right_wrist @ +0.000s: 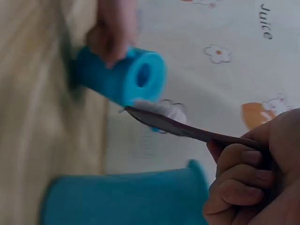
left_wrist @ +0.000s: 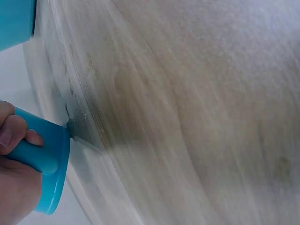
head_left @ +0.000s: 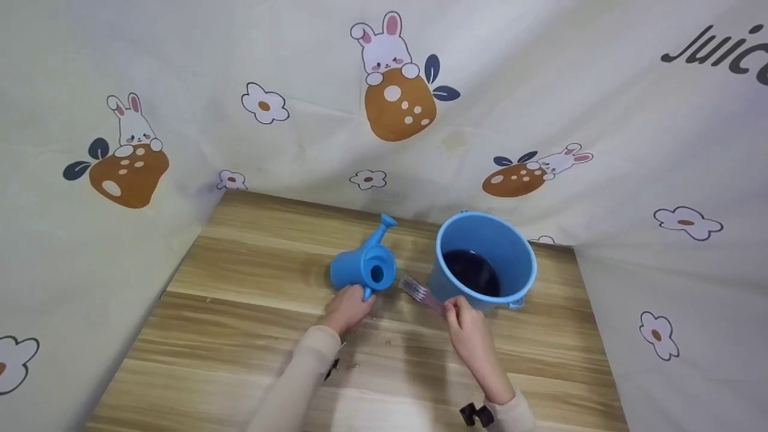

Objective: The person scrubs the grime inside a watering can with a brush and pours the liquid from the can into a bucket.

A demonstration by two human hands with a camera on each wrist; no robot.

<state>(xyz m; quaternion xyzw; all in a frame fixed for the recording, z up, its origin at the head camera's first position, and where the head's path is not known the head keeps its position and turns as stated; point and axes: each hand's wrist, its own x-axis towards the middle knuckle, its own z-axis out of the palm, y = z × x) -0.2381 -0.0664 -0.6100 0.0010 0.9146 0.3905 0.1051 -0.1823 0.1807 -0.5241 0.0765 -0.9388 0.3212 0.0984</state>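
My left hand (head_left: 348,309) grips the handle of a blue watering can (head_left: 348,269), its spout pointing toward the back wall. In the left wrist view, fingers wrap around the handle of the can (left_wrist: 55,173), whose base is close to the wooden table. My right hand (head_left: 471,332) holds a brush (head_left: 432,301) by the end of its pinkish handle. The pale bristles hang between the can and a blue bucket (head_left: 509,252) holding dark liquid. In the right wrist view, the brush (right_wrist: 173,125) overlaps the can's edge, with curled fingers (right_wrist: 239,159) around the handle.
The wooden table (head_left: 240,336) has small wet drops scattered in front of the can. A pale cloth (head_left: 300,156) printed with rabbits and flowers hangs around its back and sides. The bucket stands at the back right, near the cloth.
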